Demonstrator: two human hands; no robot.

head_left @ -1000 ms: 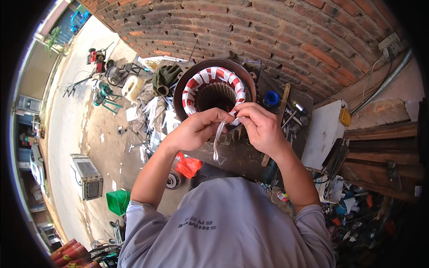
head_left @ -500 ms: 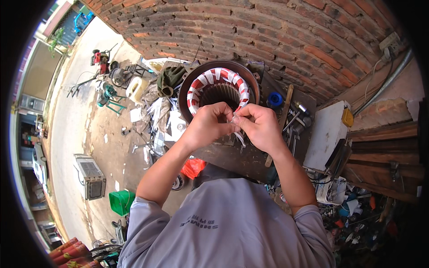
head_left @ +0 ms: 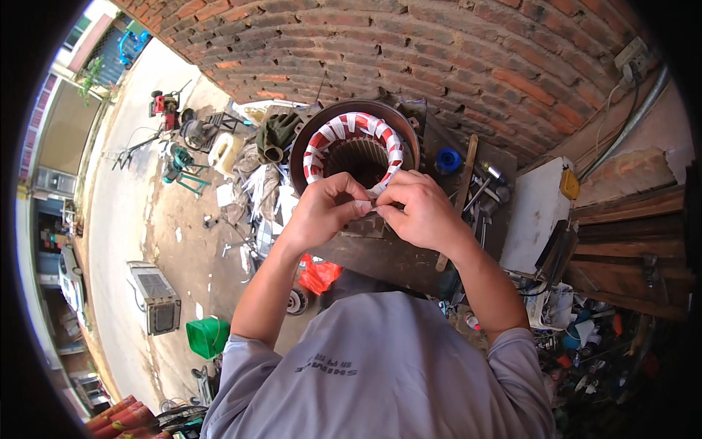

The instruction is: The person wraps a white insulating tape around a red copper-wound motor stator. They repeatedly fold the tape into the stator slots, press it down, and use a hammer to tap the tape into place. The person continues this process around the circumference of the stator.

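A motor stator stands in front of me, its round brown housing (head_left: pixel 414 139) open at the top. Its red winding ring (head_left: pixel 352 123) is wrapped with white tape, and grooved metal shows inside. At the ring's near edge my left hand (head_left: pixel 322 214) pinches a bit of white tape (head_left: pixel 371 197) between thumb and fingers. Close beside it, fingertips nearly meeting, my right hand (head_left: pixel 425 212) is closed in a pinch on the same tape. The fingers hide most of the tape and the near part of the ring.
Right of the stator lie a blue round part (head_left: pixel 449 161), a wooden stick (head_left: pixel 466 172) and metal tools. A white metal panel (head_left: pixel 537 219) stands farther right. Behind rises a brick wall (head_left: pixel 351 55). Dark green cloth (head_left: pixel 274 139) and a green bucket (head_left: pixel 208 336) are at left.
My right hand has turned, with its back more upward, and both hands have shifted slightly left. The loose tape end that hung below the fingers no longer shows.
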